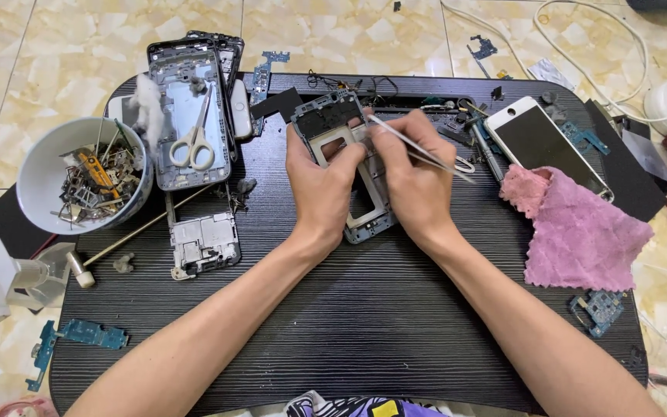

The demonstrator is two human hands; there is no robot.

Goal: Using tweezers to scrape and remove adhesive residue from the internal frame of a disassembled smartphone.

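A grey phone frame (pixel 332 117) lies on the dark tabletop (pixel 364 309), stripped open with a rectangular hole in its middle. My left hand (pixel 319 185) grips its left side, thumb pressed on the frame. My right hand (pixel 414 181) rests over the frame's right side and pinches metal tweezers (pixel 426 150). The tweezer tip touches the frame's upper right edge; the tail points away to the right. The frame's lower end shows between my wrists.
At the left stand a white bowl (pixel 36 181) of metal scraps, stacked phone housings with scissors (pixel 193 143), a loose metal plate (pixel 204 241) and a thin stick. A phone (pixel 543 143) and pink cloth (pixel 580 232) lie right. Circuit boards and cables surround the table.
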